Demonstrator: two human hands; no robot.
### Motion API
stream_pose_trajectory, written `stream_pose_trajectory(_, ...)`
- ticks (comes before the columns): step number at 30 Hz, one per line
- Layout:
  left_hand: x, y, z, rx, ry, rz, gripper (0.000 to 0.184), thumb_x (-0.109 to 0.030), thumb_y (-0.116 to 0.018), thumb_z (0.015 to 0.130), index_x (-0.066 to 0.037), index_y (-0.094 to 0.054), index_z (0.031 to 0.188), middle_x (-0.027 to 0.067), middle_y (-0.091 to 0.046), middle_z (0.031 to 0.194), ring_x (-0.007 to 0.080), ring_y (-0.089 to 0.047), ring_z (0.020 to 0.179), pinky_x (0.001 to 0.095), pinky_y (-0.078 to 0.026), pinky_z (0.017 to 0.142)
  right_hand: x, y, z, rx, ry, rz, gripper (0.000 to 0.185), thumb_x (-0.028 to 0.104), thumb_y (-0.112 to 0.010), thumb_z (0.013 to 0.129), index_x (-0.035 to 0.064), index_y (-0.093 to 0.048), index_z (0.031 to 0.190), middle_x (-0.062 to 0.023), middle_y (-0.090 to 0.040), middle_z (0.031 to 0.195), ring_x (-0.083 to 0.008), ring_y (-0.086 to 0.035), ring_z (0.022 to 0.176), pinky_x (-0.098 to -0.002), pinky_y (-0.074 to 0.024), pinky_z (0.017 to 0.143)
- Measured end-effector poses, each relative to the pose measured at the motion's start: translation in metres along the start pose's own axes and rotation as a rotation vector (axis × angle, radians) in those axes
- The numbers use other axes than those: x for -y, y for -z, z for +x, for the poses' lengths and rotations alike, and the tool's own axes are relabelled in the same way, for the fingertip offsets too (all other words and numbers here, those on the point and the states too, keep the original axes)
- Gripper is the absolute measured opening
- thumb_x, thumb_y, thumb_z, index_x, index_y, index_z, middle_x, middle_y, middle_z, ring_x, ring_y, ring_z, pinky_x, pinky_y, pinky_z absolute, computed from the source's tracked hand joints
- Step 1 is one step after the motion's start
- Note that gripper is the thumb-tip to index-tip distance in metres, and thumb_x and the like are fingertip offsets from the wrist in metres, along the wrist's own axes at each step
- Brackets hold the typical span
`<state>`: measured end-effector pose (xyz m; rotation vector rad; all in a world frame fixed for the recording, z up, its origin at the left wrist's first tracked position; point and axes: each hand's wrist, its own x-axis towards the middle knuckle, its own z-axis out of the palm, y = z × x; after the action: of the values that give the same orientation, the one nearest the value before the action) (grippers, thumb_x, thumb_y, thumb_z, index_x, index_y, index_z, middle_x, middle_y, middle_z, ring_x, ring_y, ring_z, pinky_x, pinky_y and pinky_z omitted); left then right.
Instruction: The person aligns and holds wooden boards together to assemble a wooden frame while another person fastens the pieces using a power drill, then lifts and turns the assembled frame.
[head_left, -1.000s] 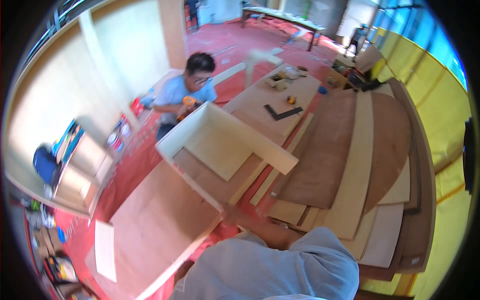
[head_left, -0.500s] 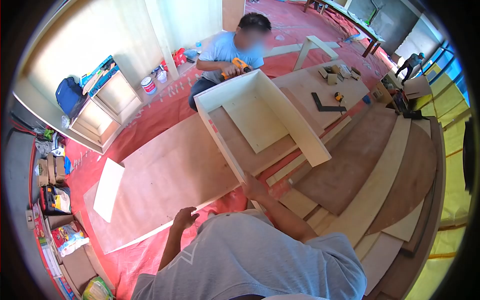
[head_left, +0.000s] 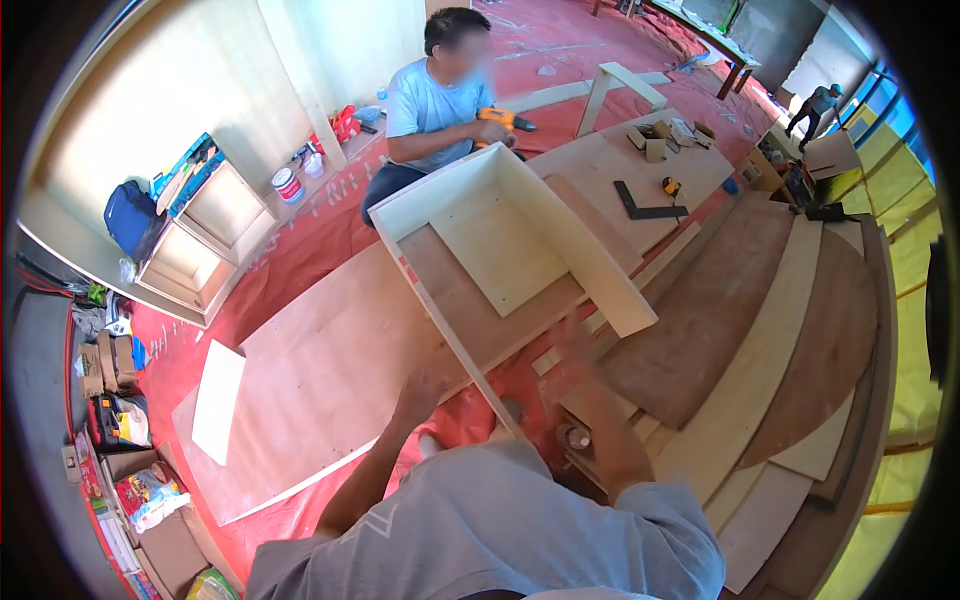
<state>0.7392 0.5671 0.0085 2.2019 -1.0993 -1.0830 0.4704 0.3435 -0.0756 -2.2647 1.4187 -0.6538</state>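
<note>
A three-sided frame of pale boards [head_left: 610, 265] stands on edge on a large plywood panel [head_left: 320, 345], its left board reaching toward my body. My left hand [head_left: 422, 393] hovers left of that board, over the panel's near edge. It is blurred, its fingers seem apart, and nothing shows in it. My right hand [head_left: 577, 350] is raised inside the frame's open near end, also blurred, with fingers apparently spread and no thing in them. Across the frame, a co-worker in a light blue shirt [head_left: 425, 110] holds an orange cordless drill [head_left: 505, 119]. A pale board [head_left: 490, 250] lies within the frame.
Stacked boards [head_left: 690, 310] lie to the right. A black square [head_left: 645, 205], a yellow tape measure [head_left: 671, 186] and small cartons [head_left: 655, 140] rest on the far panel. A small white board [head_left: 218, 400] is at left. Red sheeting [head_left: 290, 250] covers the floor.
My right hand has let go of the frame's left board and moved up and right. My left hand has risen toward the frame. The co-worker sits more upright, with the drill now pointing right.
</note>
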Motion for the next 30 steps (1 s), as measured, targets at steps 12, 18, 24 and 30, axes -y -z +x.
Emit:
stream_pose_trajectory(12, -0.013, -0.035, 0.183, -0.521, 0.284, -0.337, 0.040, -0.017, -0.058, 0.081, 0.003, -0.056, 0.116, 0.0231, -0.065, 0.106, 0.0368, -0.063, 0.104, 0.0422, -0.048, 0.093, -0.137, 0.050, 0.183, 0.343, -0.015, -0.393, 0.056, 0.036, -0.069, 0.079, 0.0011, -0.057, 0.122, -0.0230, -0.063, 0.115, -0.0386, -0.059, 0.108, -0.0455, -0.0474, 0.092)
stream_pose_trajectory(18, -0.031, -0.033, 0.172, -0.650, 0.252, -0.347, 0.035, -0.011, -0.055, 0.081, 0.002, -0.058, 0.114, 0.0236, -0.066, 0.104, 0.0374, -0.064, 0.103, 0.0429, -0.049, 0.090, -0.133, 0.056, 0.177, 0.260, -0.032, -0.216, 0.047, 0.032, -0.070, 0.077, -0.0006, -0.063, 0.112, -0.0244, -0.065, 0.106, -0.0402, -0.060, 0.104, -0.0462, -0.0474, 0.090)
stream_pose_trajectory(24, -0.014, -0.040, 0.185, -0.628, 0.228, -0.370, 0.036, -0.011, -0.060, 0.081, 0.001, -0.058, 0.114, 0.0226, -0.067, 0.105, 0.0366, -0.064, 0.102, 0.0425, -0.049, 0.090, -0.175, 0.030, 0.179, 0.167, 0.033, -0.215, 0.047, 0.031, -0.069, 0.078, 0.0004, -0.063, 0.113, -0.0240, -0.065, 0.109, -0.0408, -0.059, 0.105, -0.0468, -0.0466, 0.091)
stream_pose_trajectory(30, 0.000, -0.045, 0.188, -0.608, 0.192, -0.436, 0.037, -0.011, -0.061, 0.079, 0.001, -0.058, 0.115, 0.0215, -0.066, 0.105, 0.0358, -0.064, 0.101, 0.0417, -0.049, 0.090, -0.134, 0.058, 0.179, 0.405, -0.108, -0.266, 0.057, 0.036, -0.065, 0.082, -0.0010, -0.056, 0.125, -0.0238, -0.060, 0.121, -0.0387, -0.054, 0.116, -0.0453, -0.0423, 0.099)
